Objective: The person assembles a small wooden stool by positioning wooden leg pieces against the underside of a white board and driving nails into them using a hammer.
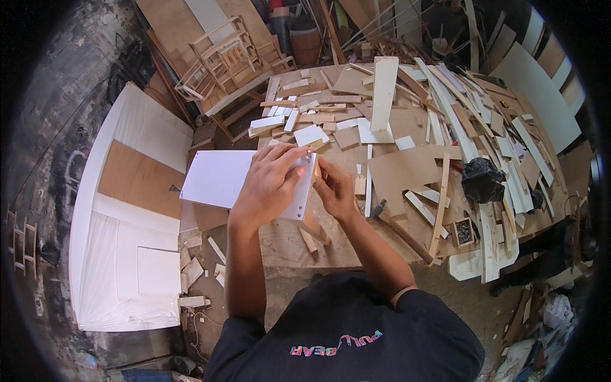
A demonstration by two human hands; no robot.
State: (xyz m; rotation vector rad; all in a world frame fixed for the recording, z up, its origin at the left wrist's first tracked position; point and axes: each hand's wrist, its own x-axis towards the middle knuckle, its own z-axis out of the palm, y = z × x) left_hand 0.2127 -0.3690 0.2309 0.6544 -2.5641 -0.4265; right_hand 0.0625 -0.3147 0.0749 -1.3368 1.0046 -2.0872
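A white-faced wooden piece [216,176] with bare wood edges is held over the near edge of the bench. Its long flat panel reaches to the left, and a narrower end with dark nail or screw dots faces me. My left hand [270,181] lies over the white face, its fingers bent at the far corner beside a tiny shiny spot, perhaps a nail head. Around the right edge curl the fingers of my right hand [335,189], partly hidden behind the wood. To the right, a hammer [407,237] with a wooden handle rests on the bench.
Wood offcuts cover the workbench [344,245], where a tall white post [384,95] stands. A small box of nails [463,231] and a black plastic bag [482,179] sit at right. White panels [137,254] lean at left; small wooden frames [223,60] stand behind.
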